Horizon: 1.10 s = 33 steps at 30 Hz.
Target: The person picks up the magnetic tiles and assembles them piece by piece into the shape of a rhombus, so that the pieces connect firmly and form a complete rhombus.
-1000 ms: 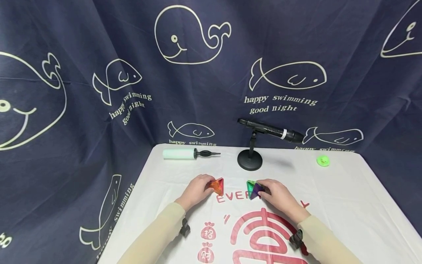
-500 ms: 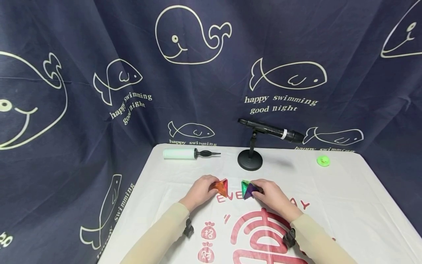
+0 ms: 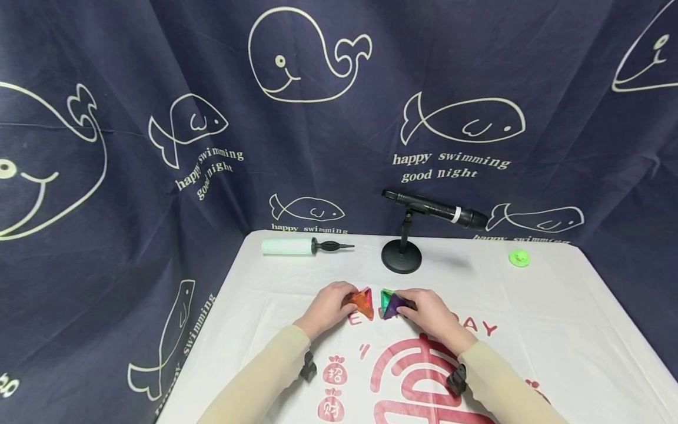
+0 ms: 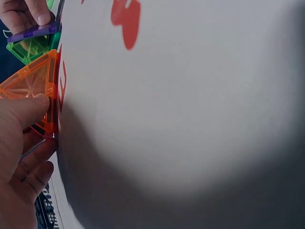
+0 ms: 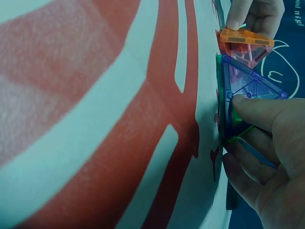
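Note:
Two small pyramids of see-through magnetic tiles stand on the table a narrow gap apart. My left hand (image 3: 333,305) holds the orange-and-red pyramid (image 3: 363,302) from its left side; in the left wrist view the thumb lies on the orange tile (image 4: 33,78). From the right, my right hand (image 3: 426,307) holds the purple-and-green pyramid (image 3: 389,305). Its thumb presses the purple tile (image 5: 250,81) in the right wrist view, with fingers behind. The pyramids' far faces are partly covered by the fingers.
A microphone on a round black stand (image 3: 401,257) is behind the hands. A pale green hand pump (image 3: 288,247) lies at the back left, a small green disc (image 3: 519,258) at the back right. The white tablecloth (image 3: 275,353) bears red print; a blue curtain (image 3: 339,141) hangs behind.
Both hands have moved toward each other: the orange-and-red pyramid has gone right and the purple-and-green one left. The gap between them has narrowed clearly.

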### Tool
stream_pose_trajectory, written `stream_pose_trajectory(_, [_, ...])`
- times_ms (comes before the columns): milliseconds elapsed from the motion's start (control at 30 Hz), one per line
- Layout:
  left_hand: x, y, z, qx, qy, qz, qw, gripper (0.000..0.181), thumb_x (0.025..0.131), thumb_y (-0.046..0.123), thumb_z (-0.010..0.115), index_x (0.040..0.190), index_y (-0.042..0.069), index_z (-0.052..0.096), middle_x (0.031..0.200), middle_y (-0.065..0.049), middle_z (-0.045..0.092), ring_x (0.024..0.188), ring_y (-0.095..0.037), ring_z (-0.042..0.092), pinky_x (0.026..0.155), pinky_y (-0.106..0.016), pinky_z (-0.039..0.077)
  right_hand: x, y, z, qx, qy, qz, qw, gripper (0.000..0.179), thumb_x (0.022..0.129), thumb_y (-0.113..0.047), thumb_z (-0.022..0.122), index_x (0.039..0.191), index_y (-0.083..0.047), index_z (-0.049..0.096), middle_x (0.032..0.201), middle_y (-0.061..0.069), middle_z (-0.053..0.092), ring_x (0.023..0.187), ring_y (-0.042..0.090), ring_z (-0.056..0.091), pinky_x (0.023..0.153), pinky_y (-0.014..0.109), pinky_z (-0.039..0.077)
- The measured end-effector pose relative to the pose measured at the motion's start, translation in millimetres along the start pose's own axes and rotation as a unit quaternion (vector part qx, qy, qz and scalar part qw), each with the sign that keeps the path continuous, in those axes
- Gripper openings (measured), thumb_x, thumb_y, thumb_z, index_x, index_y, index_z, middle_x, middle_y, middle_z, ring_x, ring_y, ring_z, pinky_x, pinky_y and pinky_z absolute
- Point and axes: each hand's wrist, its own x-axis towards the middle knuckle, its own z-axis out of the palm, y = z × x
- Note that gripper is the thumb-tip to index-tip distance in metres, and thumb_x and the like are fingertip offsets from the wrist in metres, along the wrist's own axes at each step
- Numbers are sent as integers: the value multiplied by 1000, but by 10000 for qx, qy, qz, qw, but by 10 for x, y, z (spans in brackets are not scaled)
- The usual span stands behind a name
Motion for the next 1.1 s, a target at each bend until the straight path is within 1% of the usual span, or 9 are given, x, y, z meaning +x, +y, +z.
stream_pose_trajectory(100, [18,6,10,31,25,57,10000,29,94,21,80,120,11,72,114,-1,72,110,-18,66,101,-35,49,18,-6,18,4,83,-133,9999,36,90,-14,83,124,-3,75,118,13,75,113,32,69,98,51,52])
stream_pose_trajectory(233, [36,23,20,38,-1,83,10000,29,94,22,80,119,11,72,114,-1,72,109,-17,66,100,-35,50,32,-26,33,-22,115,-180,9998,36,90,-14,83,123,-4,76,117,12,75,113,32,70,98,51,52])
stream_pose_trajectory(533, [74,70,22,46,-57,76,9999,28,94,21,79,119,12,72,114,0,72,110,-17,66,100,-34,49,69,-54,48,-13,28,-81,10000,35,90,-15,83,123,-6,76,117,10,75,113,31,69,98,51,52])
stream_pose_trajectory(767, [78,53,43,51,-81,30,9999,28,95,22,79,120,13,72,114,0,72,108,-16,65,99,-33,50,86,-67,41,-41,-52,1,10000,35,90,-15,83,123,-6,76,118,10,75,113,31,69,98,50,52])
stream_pose_trajectory(900, [80,38,63,32,-133,24,9999,29,95,23,78,122,13,72,116,0,72,111,-16,65,101,-33,49,84,-76,29,-58,-67,-14,10000,35,89,-15,84,123,-7,77,117,9,75,112,30,69,98,50,52])
stream_pose_trajectory(1100, [78,38,64,-18,-129,35,9999,28,98,24,75,123,13,72,118,0,72,114,-17,65,103,-33,48,79,-99,18,-136,-97,-8,9999,35,91,-16,82,125,-9,76,119,8,74,114,29,69,99,51,51])
